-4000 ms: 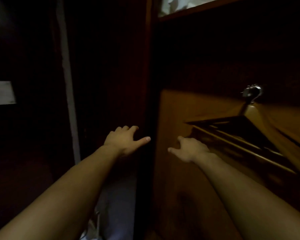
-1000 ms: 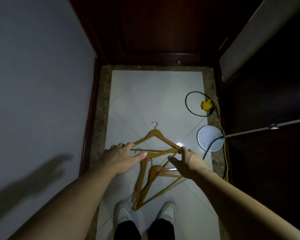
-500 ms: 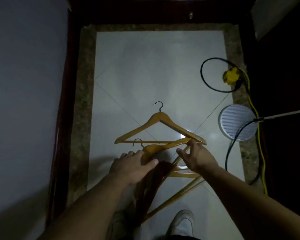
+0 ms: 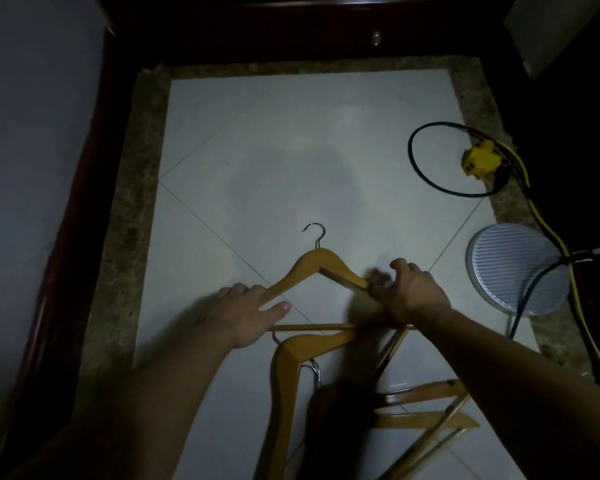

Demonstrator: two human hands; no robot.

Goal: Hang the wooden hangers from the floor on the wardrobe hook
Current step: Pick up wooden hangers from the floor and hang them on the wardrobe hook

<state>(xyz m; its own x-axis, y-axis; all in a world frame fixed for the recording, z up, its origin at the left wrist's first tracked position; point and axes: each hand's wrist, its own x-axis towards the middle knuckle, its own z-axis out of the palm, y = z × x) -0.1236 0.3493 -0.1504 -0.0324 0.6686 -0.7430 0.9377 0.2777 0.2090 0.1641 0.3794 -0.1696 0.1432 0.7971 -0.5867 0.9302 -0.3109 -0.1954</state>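
Note:
Several wooden hangers lie in a pile on the white tiled floor. The top hanger (image 4: 317, 263) points its metal hook away from me. My right hand (image 4: 409, 292) grips its right arm, fingers curled over the wood. My left hand (image 4: 250, 311) lies over its left arm with the thumb stretched toward the crossbar; its fingers look fairly straight. A second hanger (image 4: 284, 382) lies below, and more hangers (image 4: 426, 410) cross at the lower right. The wardrobe hook is out of view.
A round white ribbed lamp base (image 4: 516, 271) with a black cable stands at the right. A yellow plug block (image 4: 480, 162) and a looped black cable (image 4: 426, 171) lie beyond it. Dark wooden skirting (image 4: 66, 237) borders the left, and a dark door (image 4: 326, 26) stands ahead.
The view has closed in on the floor. Both hands have moved forward onto the top hanger; the right hand has closed round its right arm.

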